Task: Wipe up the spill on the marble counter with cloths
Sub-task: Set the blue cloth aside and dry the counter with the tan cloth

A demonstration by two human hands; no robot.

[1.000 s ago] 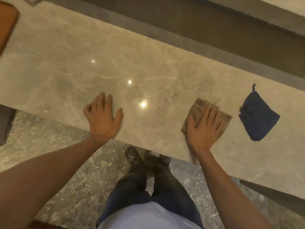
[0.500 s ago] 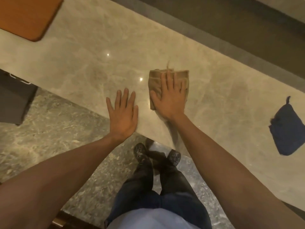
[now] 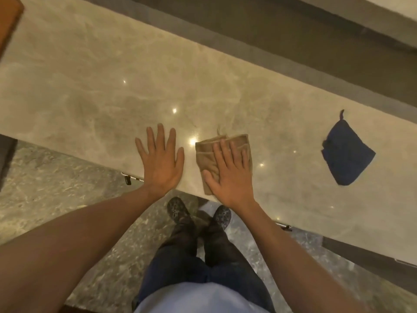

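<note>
our right hand (image 3: 230, 175) has slid the tan cloth (image 3: 211, 154) back toward frame centre, fingers flat on it (not gripping); left hand (image 3: 161, 161) splayed on the marble counter (image 3: 90, 105).

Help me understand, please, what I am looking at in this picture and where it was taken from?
It comes from a camera on a person's head, looking down at their own arms, legs and shoes. No machine is involved. The left hand lies flat and empty on the marble counter. The right hand presses flat on a folded tan cloth, as if wiping. A blue cloth lies untouched further right, and an orange-brown board shows at the far left corner.
</note>
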